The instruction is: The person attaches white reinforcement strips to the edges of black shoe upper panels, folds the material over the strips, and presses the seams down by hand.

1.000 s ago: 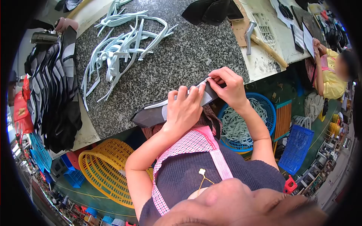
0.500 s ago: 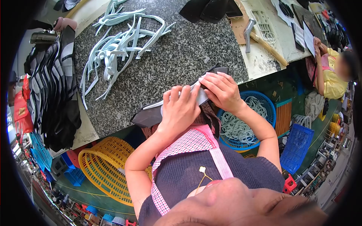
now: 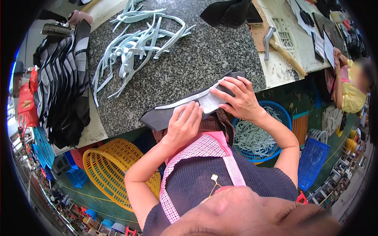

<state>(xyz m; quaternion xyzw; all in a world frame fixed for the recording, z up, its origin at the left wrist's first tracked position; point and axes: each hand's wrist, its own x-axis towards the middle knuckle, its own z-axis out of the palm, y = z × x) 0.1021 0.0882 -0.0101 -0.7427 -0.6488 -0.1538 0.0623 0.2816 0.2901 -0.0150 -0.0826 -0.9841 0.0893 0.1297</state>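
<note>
A flat black panel with a grey-white patch [image 3: 208,104] lies at the near edge of the speckled stone slab [image 3: 185,51]. A narrow pale strip [image 3: 173,104] follows its upper side. My left hand [image 3: 184,122] is closed over the panel's near edge, fingers bent together and thumb close to the patch. At the right end, my right hand [image 3: 241,98] grips the panel, fingertips on the strip's end and thumb by the patch. The underside of the panel is hidden.
Loose pale-blue strips [image 3: 132,49] lie on the slab beside a stack of black-and-grey pieces [image 3: 63,82]. A hammer [image 3: 281,51] is at right. Below stand a blue basket [image 3: 285,114] of strips and a yellow basket [image 3: 114,169]. A person in yellow [image 3: 352,96] works at far right.
My left hand has slid down and off the strip to the near edge, uncovering more of the strip and patch. My right hand's fingers have spread slightly. The whole view has shifted a little.
</note>
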